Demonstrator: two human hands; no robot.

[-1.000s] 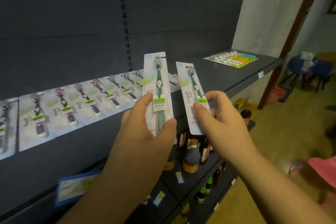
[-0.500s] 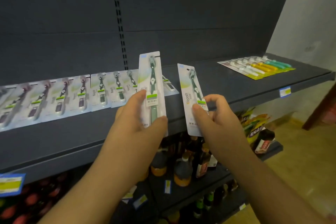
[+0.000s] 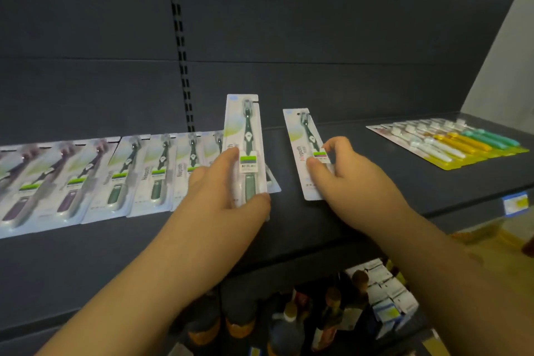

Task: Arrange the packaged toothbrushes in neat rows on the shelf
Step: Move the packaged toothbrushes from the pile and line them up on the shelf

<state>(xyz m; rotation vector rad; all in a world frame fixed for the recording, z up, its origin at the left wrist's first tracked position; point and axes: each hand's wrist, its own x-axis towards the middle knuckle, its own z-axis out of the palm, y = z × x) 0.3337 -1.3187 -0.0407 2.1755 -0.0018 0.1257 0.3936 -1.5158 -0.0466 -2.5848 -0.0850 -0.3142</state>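
Head view, near to far. I see bottles (image 3: pixel 284 324) on the lower level, under the shelf (image 3: pixel 361 228). Left hand (image 3: pixel 228 191) pinches a green toothbrush pack (image 3: pixel 245 150), thumb on its lower edge, fingers at the side. Its long axis runs front to back, brush head toward the back wall, and it overlaps the right end of the row. Right hand (image 3: pixel 344 179) pinches a second pack (image 3: pixel 307 153) by its lower half, head also pointing rearward, top tilted slightly left; "Niepoth" is printed along its side. Row of packs (image 3: pixel 115 176) lies flat to the left, heads rearward. Far right: a multipack (image 3: pixel 450 141) of white, yellow and teal brushes. Blue price tag (image 3: pixel 515 204) sits on the shelf edge.
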